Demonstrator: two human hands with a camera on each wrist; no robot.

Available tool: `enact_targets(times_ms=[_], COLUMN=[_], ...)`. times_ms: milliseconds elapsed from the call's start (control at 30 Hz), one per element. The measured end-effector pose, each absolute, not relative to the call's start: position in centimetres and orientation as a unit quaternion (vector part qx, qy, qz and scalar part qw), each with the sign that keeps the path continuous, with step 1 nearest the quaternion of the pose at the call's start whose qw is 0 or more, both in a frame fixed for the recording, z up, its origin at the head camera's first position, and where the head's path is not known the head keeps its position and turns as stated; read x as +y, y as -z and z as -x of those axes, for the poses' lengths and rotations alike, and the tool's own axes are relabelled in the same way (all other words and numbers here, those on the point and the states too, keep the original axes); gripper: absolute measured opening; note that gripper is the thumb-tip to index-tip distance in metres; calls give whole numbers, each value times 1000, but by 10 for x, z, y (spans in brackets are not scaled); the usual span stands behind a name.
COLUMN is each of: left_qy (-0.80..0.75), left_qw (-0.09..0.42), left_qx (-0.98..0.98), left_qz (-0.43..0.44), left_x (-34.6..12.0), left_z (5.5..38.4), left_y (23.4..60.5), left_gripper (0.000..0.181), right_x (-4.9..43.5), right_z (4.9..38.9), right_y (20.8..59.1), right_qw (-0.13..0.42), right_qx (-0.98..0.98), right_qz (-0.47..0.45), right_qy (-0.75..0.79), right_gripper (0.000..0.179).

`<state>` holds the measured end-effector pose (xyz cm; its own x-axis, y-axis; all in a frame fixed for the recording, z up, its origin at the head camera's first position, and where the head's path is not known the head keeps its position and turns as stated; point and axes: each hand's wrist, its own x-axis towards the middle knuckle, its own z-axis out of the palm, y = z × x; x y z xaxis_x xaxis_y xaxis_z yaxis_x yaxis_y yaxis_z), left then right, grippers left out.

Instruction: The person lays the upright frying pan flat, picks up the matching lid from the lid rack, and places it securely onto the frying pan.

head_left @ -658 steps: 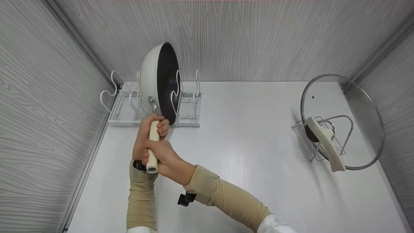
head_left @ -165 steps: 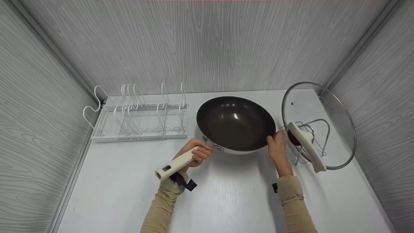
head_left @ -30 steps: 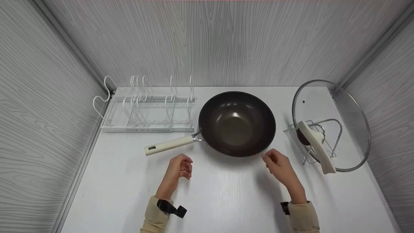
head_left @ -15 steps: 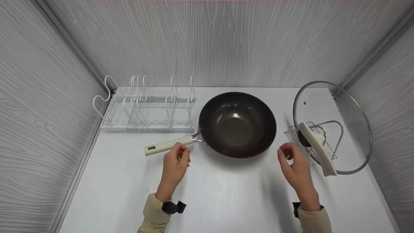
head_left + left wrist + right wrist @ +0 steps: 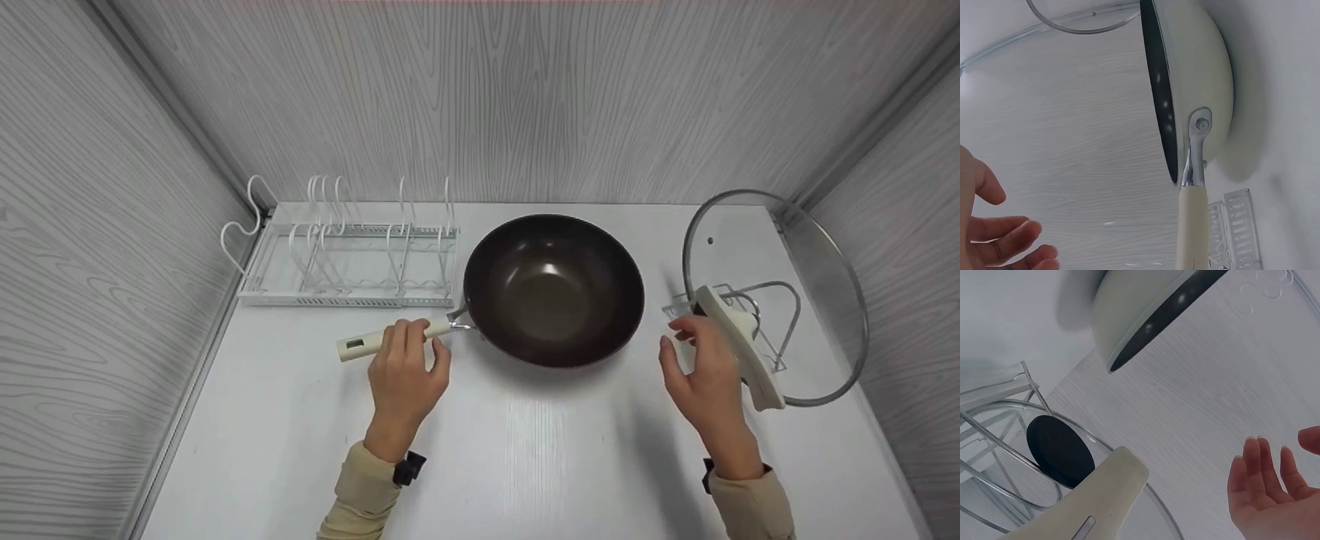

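Note:
A frying pan (image 5: 551,300) with a dark inside and white outside rests on the table, its cream handle (image 5: 361,346) pointing left. My left hand (image 5: 405,371) hovers over that handle with fingers loosely bent; in the left wrist view a gap separates the hand (image 5: 999,233) from the handle (image 5: 1193,225). At the right, a glass lid (image 5: 817,315) leans in a wire stand (image 5: 796,315), its long cream grip (image 5: 754,367) facing me. My right hand (image 5: 709,375), thumb and fingers spread, is beside the grip and partly covers it. The right wrist view shows that hand (image 5: 1275,500) holding nothing.
A white wire pan rack (image 5: 322,301) with upright loops stands at the back left. Grey wood-grain panels (image 5: 517,97) close off the back and both sides of the white table (image 5: 517,465).
The pan was gripped in the rack, then held over the table, and now lies released. Lately my left hand has moved up over the handle; my right hand has moved rightward to the lid.

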<state>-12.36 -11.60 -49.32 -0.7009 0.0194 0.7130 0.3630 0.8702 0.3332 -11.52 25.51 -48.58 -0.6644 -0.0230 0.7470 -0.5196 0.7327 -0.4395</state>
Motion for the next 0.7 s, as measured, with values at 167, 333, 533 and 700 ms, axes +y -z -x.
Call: enact_targets(times_ms=[167,333,533,700], left_qy=[178,130,120,137], left_qw=[400,403,398,401], left_qx=[-890,-893,-890,-881], left_qz=[130,154,189,211], left_x=[-116,-114,-99,-75], left_z=[129,140,155,166], left_y=[494,500,510,516], left_gripper=[22,22,23,26], right_x=[259,265,277,288], right_z=[120,129,136,132], right_y=[488,492,496,495], right_qw=[389,396,410,413], right_qx=[-849,-855,-867,-883], right_qz=[-175,-185,-181,-135], right_qy=[-313,-279,-217,-178], right_gripper=[24,22,21,23])
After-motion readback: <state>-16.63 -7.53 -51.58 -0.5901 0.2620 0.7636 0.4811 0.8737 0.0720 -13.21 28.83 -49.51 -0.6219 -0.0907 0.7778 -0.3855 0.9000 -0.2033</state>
